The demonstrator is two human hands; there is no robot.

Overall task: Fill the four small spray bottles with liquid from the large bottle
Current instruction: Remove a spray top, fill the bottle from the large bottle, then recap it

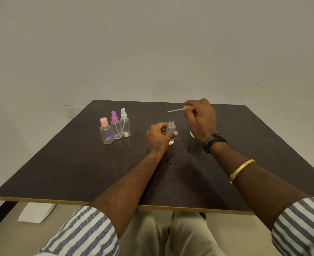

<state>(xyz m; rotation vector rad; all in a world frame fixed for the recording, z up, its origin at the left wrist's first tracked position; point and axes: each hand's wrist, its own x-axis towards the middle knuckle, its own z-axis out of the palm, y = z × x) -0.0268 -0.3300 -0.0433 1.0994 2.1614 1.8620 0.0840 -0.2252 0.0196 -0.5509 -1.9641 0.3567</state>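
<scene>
- Three closed small bottles, the pink-capped bottle (106, 131), the purple-topped bottle (115, 127) and the white-topped bottle (125, 125), stand in a tight row well left of the open bottle (171, 130), seemingly parked out of the way.
- The left hand (159, 137) wraps around the open bottle with its thumb across the front, probably to steady it upright on the table (60, 163) for filling.
- The right hand (200, 119) pinches the spray head (184, 108) above and to the right of the open bottle. The dip tube points left, and the neck is free.
- A pale object (192, 134) just right of the open bottle is mostly hidden by the wrist. I cannot tell whether it is the large bottle.
</scene>
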